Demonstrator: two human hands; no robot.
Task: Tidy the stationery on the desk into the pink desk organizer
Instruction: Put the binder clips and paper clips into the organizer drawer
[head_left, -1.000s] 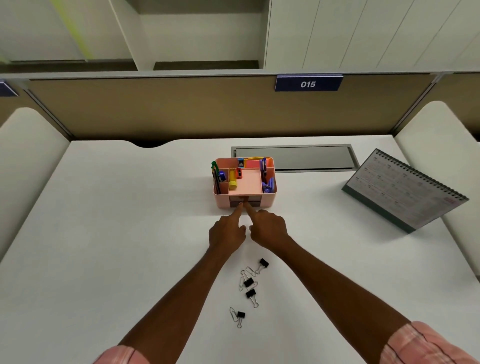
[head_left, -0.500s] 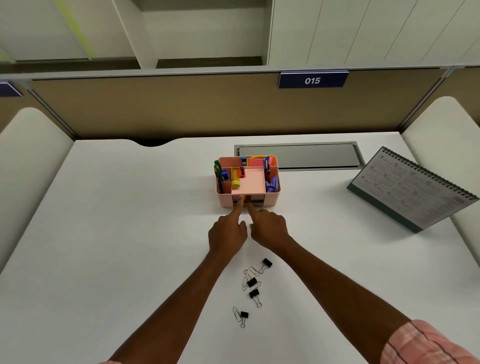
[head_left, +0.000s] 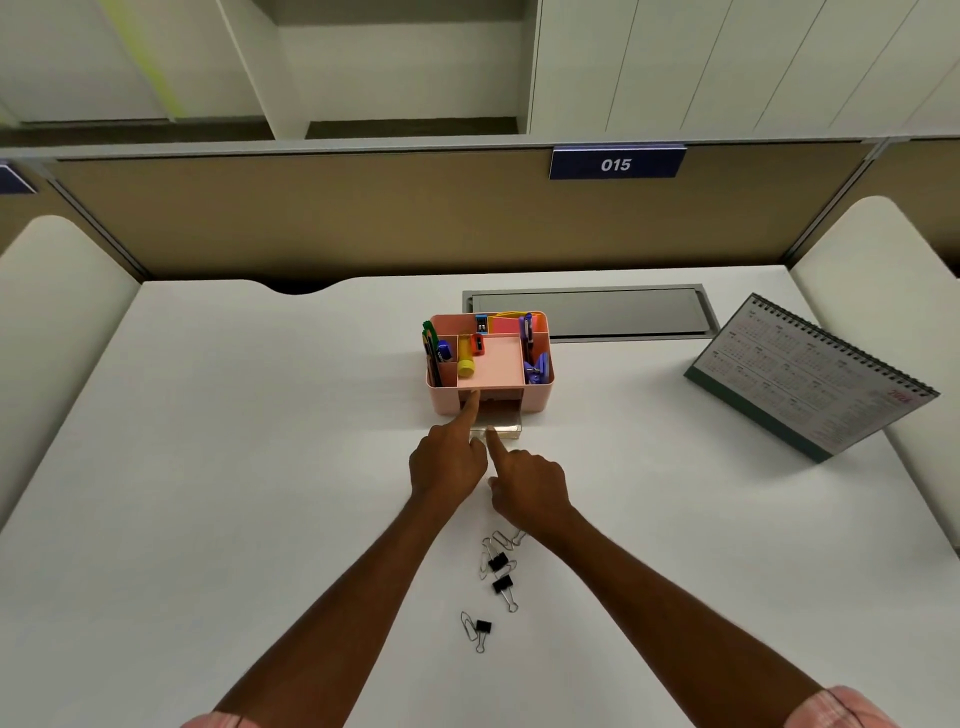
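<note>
Pink organizer (head_left: 539, 399) just beyond both hands (head_left: 449, 467)

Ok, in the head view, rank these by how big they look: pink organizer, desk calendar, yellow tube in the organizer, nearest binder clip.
1. desk calendar
2. pink organizer
3. yellow tube and nearest binder clip: these look about alike. The clip lies closer to the camera, so I won't rank them.

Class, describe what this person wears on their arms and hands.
Pink checked sleeves, the left sleeve and the right sleeve, show only at the picture's bottom edge. Beyond them nothing is worn: the left hand and right hand show no glove, ring or watch.
</note>
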